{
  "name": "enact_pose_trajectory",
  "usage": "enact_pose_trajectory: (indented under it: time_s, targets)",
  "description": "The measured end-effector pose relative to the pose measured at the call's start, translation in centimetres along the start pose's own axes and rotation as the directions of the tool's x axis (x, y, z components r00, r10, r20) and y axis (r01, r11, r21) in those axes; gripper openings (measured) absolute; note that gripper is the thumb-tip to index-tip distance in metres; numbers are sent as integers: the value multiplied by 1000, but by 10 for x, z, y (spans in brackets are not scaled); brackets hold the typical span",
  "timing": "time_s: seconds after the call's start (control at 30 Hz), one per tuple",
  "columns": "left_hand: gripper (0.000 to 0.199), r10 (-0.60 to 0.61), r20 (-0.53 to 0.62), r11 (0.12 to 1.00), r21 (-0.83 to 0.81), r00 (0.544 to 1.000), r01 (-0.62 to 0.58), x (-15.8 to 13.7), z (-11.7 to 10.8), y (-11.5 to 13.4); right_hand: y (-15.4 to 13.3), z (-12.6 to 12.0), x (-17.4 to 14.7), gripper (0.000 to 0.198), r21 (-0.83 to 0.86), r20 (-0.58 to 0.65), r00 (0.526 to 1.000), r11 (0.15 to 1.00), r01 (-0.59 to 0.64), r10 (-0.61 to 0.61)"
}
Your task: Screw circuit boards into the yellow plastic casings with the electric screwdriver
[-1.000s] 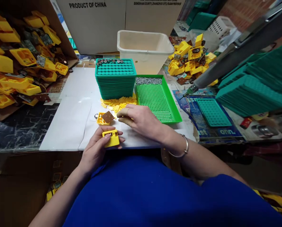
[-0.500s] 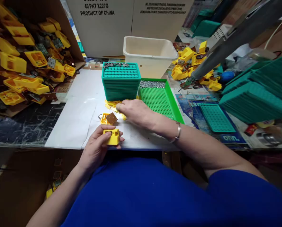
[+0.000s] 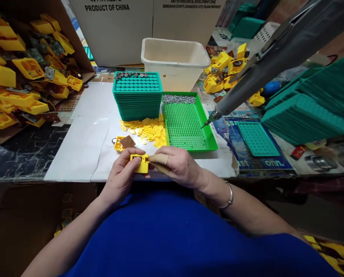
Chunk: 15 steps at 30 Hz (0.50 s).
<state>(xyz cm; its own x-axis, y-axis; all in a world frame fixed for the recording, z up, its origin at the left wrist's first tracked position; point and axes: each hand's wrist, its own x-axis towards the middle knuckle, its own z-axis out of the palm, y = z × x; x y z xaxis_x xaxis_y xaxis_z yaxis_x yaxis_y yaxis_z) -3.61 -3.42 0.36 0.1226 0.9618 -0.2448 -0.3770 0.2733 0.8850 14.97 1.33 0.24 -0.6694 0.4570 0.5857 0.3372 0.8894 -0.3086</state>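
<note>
My left hand [image 3: 122,169] grips a small yellow plastic housing [image 3: 143,166] just over the table's front edge, thumb on its upper face. My right hand [image 3: 180,163], with tan covers on its fingers, is pinched against the housing's right end; whatever lies between those fingertips is hidden. Beyond the hands is a loose pile of small flat yellow pieces [image 3: 153,130]. Another yellow housing [image 3: 119,144] lies on the white sheet, with a brown board [image 3: 128,141] resting on it.
A stack of teal trays [image 3: 138,102] bears small dark round parts. Beside it is a green perforated tray [image 3: 186,123] holding small metal bits. A power screwdriver [image 3: 229,102] hangs over that tray's right side. Behind stands a white bin [image 3: 174,69]; at left, a carton of yellow housings [image 3: 27,69].
My right hand has come back from the yellow pile to the housing's right end, uncovering the pile. The left hand still holds the housing. The view has shifted slightly; the screwdriver appears lower.
</note>
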Motion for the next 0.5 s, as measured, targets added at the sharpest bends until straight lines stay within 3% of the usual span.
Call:
enact_pose_trajectory:
  time_s: [0.1,0.17,0.2,0.27,0.37,0.43,0.5]
  targets:
    - [15,-80,31,997,17,996,80,3,-1,2,2,-4,0,26,-209,97,977,956,208,-191]
    - [15,-143,63,990,5,988,143,5,-1,4,2,-5,-1,28,-223,124,972,949,222,-198]
    - [16,-158,66,987,3,985,158,6,-1,5,1,-5,-2,28,-183,111,984,970,159,-141]
    - [18,-145,59,989,22,988,144,5,0,5,-1,-4,-3,21,-5,58,995,996,-85,85]
    - [23,-76,79,983,173,994,62,3,0,1,-4,-5,-1,15,361,88,912,840,-404,401]
    - [26,-27,130,953,303,991,-14,0,0,-1,-6,-7,2,13,467,164,872,743,-480,461]
    - [26,26,179,913,396,984,-96,-1,0,-2,-7,-10,6,12,472,213,850,711,-521,482]
